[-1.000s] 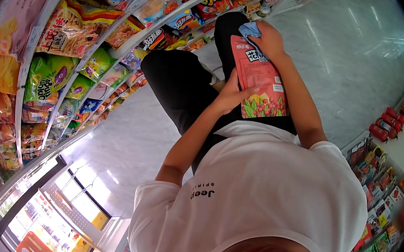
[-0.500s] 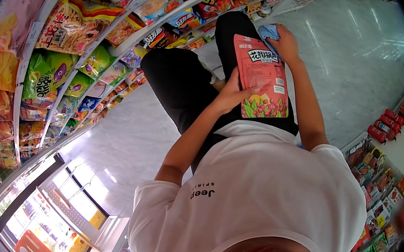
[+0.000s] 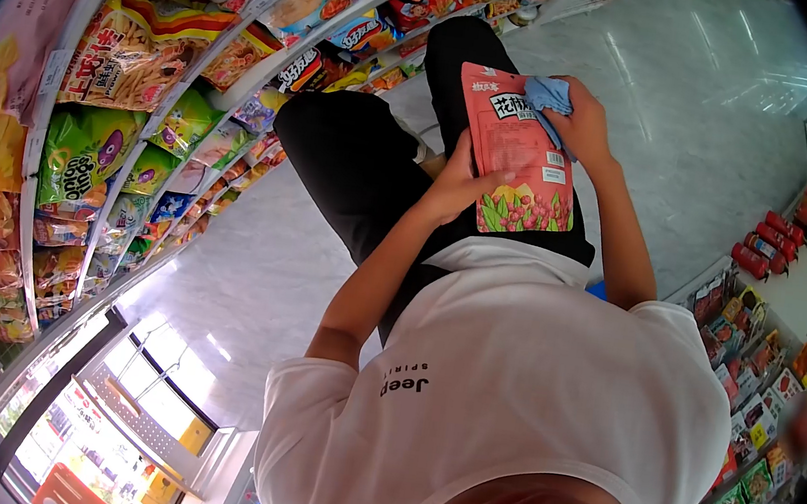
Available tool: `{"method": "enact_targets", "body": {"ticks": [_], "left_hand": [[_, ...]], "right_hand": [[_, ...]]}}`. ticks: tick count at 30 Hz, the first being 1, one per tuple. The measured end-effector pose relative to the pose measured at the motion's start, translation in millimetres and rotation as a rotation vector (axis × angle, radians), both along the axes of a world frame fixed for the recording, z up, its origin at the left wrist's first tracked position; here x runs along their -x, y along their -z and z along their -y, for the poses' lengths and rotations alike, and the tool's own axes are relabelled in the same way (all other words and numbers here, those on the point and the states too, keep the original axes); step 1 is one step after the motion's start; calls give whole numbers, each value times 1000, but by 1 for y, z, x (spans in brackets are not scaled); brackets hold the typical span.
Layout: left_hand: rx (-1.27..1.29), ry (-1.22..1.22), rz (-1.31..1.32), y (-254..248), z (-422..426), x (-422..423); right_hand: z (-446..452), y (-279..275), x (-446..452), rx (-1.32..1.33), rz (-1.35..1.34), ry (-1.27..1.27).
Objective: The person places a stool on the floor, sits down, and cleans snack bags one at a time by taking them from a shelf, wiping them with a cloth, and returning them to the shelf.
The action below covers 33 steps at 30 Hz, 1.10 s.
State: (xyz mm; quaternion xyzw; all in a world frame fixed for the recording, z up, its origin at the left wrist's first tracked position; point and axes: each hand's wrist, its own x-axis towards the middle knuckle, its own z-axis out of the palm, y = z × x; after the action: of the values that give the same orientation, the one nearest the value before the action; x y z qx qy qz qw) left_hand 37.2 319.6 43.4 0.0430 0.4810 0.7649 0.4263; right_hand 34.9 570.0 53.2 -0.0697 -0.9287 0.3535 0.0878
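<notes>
A red snack pouch (image 3: pixel 520 166) with fruit and leaves printed along its near edge lies above my dark-trousered thighs. My left hand (image 3: pixel 462 187) grips the pouch at its left edge, thumb across the front. A blue cloth (image 3: pixel 549 99) is bunched in my right hand (image 3: pixel 582 123), touching the upper right edge of the pouch. Part of the cloth hangs down beside that edge and covers some of the printed lettering.
Shelves of snack bags (image 3: pixel 99 149) curve along the left, close to my knees. Red cylinders (image 3: pixel 765 245) stand on a white surface at the right, above a rack of small packets (image 3: pixel 758 396). A window (image 3: pixel 101 416) is at lower left.
My right hand with the blue cloth has moved down along the pouch's right side, and the cloth now overlaps the pouch's upper right part. My left hand keeps its hold.
</notes>
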Motion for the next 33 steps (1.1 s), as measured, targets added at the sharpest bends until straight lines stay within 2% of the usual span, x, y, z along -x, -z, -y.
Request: {"method": "enact_targets", "body": {"ticks": [4, 7, 13, 18, 28, 33], "left_hand": [[8, -2, -12, 2, 0, -1], [-3, -20, 14, 4, -1, -2], [2, -34, -5, -2, -2, -3], [-3, -35, -30, 3, -3, -3], [3, -44, -10, -1, -4, -1], [15, -65, -49, -1, -5, -2]], "right_hand": [[14, -22, -16, 22, 111, 86], [20, -27, -33, -48, 109, 67], [22, -32, -52, -12, 131, 62], [17, -15, -57, -60, 133, 146], [3, 7, -10, -246, 222, 218], [1, 22, 20, -306, 184, 208]]}}
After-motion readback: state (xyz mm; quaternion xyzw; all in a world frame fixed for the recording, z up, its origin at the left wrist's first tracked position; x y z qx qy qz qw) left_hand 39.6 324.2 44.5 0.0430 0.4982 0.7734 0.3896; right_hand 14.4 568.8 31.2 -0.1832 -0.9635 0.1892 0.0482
